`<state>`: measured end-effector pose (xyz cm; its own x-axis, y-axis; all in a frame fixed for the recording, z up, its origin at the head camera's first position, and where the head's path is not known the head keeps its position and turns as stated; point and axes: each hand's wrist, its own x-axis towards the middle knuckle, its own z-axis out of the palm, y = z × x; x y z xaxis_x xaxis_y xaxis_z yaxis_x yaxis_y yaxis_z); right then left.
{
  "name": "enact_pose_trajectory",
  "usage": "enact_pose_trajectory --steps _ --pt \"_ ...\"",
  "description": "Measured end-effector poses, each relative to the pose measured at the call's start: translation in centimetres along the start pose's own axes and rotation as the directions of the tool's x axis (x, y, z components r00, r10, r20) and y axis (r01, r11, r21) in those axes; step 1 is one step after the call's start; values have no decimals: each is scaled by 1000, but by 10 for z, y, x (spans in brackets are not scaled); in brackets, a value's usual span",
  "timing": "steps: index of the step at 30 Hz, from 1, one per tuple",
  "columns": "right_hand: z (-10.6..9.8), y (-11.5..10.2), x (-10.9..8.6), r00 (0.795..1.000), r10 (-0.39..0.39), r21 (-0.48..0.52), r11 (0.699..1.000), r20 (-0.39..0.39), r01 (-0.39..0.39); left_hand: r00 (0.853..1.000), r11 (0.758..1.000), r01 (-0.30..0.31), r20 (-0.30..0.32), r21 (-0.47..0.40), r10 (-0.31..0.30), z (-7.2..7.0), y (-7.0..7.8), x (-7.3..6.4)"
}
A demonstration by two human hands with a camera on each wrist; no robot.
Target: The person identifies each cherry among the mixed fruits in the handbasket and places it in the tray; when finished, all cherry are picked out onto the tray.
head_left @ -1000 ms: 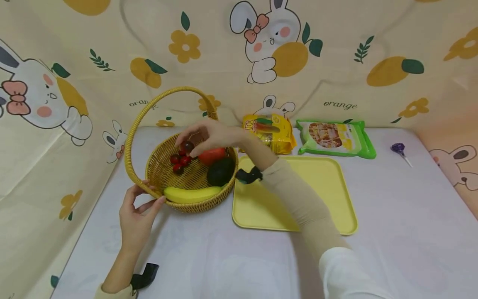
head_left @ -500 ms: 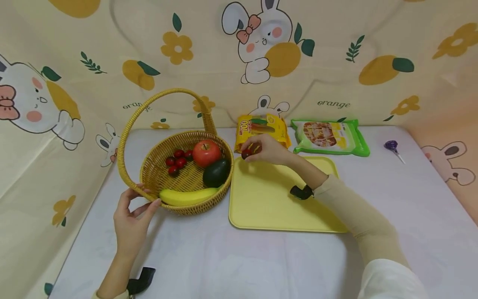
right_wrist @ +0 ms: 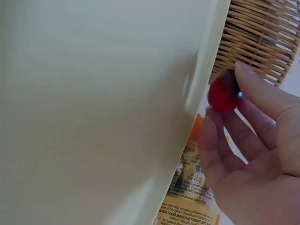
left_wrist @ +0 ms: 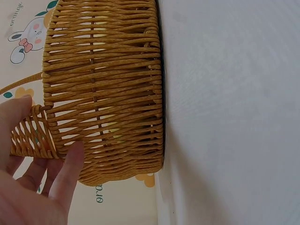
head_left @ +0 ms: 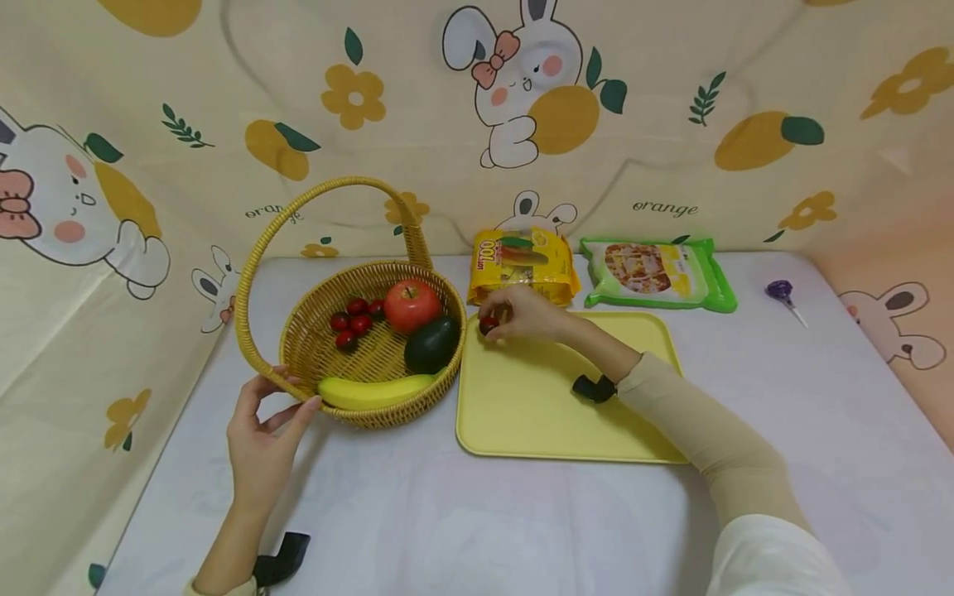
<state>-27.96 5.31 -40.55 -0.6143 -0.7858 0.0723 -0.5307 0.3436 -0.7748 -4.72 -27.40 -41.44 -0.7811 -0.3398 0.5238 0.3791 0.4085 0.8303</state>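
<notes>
My left hand (head_left: 262, 430) grips the wicker basket (head_left: 387, 416) where its arched handle joins the rim, at the front left. Inside the basket lie a banana (head_left: 378, 391), a dark green avocado (head_left: 432, 345), a red apple (head_left: 412, 306) and several dark red cherries (head_left: 358, 324). Over the back left corner of the yellow tray (head_left: 514, 454), my right hand (head_left: 527, 314) pinches one cherry (right_wrist: 224, 92) between thumb and fingertips. In the right wrist view that cherry appears beside the tray's rim, with the basket's wall behind it.
Behind the tray stand a yellow food packet (head_left: 555, 257) and a green-and-white packet (head_left: 696, 277), close to the printed cloth backdrop. A purple-wrapped lollipop (head_left: 780, 290) lies at the far right of the white table (head_left: 522, 530). The basket's handle arches high above the fruit.
My right hand has carried a cherry from the basket rightward to the tray's back left corner, then lowered slightly nearer the tray. My left hand keeps its grip on the basket.
</notes>
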Motion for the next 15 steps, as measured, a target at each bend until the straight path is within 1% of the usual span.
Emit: enact_pose_trajectory --steps 3,11,15 --pt "0 2 0 1000 -6 -5 1000 21 6 1000 1000 -4 4 3 4 0 0 0" --pt "6 11 5 995 -81 -57 995 52 84 1000 1000 15 14 21 -15 -1 0 0" --pt "8 11 6 995 -83 -87 992 53 87 1000 1000 12 16 24 -12 -1 1 0"
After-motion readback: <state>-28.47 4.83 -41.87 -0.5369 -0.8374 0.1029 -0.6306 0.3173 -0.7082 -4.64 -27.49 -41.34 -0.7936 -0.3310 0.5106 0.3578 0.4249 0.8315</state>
